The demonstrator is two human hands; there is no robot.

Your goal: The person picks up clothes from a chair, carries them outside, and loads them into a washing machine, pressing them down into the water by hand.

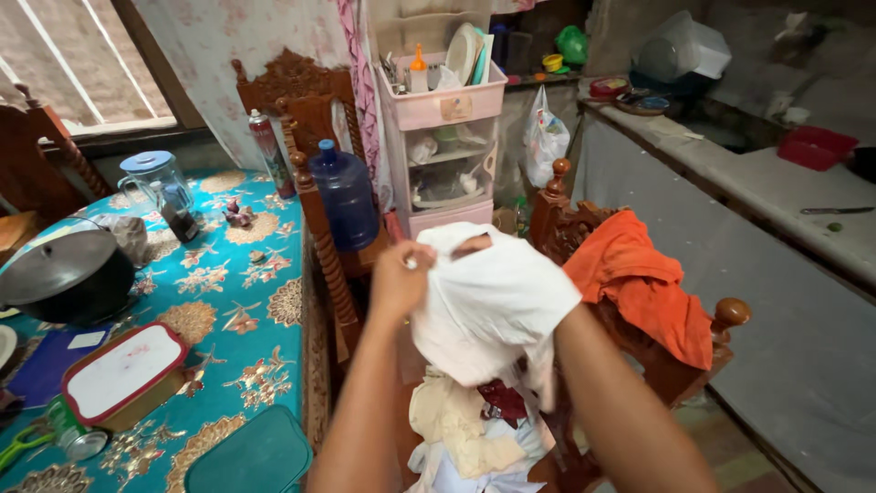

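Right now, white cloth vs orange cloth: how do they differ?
The white cloth is held up by both hands; the orange cloth lies draped over a wooden chair. The left hand pinches the white cloth's edge and the right hand is hidden inside it; nothing touches the orange one. White is stretched open, orange hangs crumpled. Both are plain, unpatterned fabric.

One white cloth point(493, 301), one orange cloth point(643, 278), one blue water jug point(347, 194) (capped), two hands, one glass pitcher point(157, 183).

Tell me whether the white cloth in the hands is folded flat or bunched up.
Bunched up, not folded flat. The white cloth hangs rumpled, draped over the right hand, while the left hand pinches its upper edge.
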